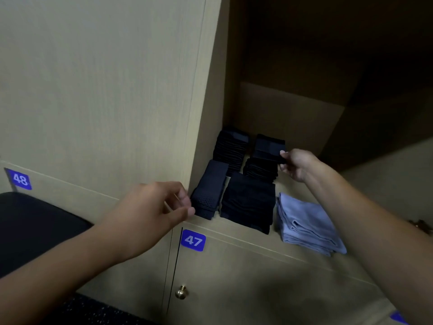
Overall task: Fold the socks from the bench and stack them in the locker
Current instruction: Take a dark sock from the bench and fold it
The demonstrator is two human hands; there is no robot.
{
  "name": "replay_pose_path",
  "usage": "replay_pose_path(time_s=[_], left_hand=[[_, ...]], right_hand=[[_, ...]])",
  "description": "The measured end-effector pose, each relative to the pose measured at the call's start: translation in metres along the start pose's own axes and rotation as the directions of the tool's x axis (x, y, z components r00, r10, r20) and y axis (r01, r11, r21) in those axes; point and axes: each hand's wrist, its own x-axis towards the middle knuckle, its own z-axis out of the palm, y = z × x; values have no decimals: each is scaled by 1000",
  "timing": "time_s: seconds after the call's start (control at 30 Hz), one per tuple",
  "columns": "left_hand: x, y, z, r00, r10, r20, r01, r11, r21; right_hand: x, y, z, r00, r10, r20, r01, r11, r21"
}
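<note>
My locker shelf (302,250) is pale wood, and it's got five sock piles on it — two black stacks (230,150) at the back, a navy pair (209,190) front left, a black pile (249,202) beside it, and light blue ones (307,225) on the right.

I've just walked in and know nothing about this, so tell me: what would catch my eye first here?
Two bare arms reach into an open locker: the right hand pinches a dark folded sock atop the back right pile, while the left hand touches a navy sock at the front left. Among the dark piles, the pale blue folded stack at the front right stands out. Just below, a bright blue "47" tag marks the closed door.
</note>
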Motion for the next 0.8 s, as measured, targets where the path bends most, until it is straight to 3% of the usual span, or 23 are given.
replay_pose_path(time_s=[0.33, 0.57, 0.8], left_hand=[[7, -4, 6, 1000, 11, 19, -12, 999, 32], [7, -4, 7, 1000, 23, 19, -24, 999, 28], [6, -5, 6, 1000, 19, 25, -19, 1000, 22]], right_hand=[[13, 9, 4, 999, 39, -2, -39, 998, -50], [12, 14, 8, 997, -27, -66, 25, 999, -36], [16, 22, 7, 982, -113, -150, 92, 986, -137]])
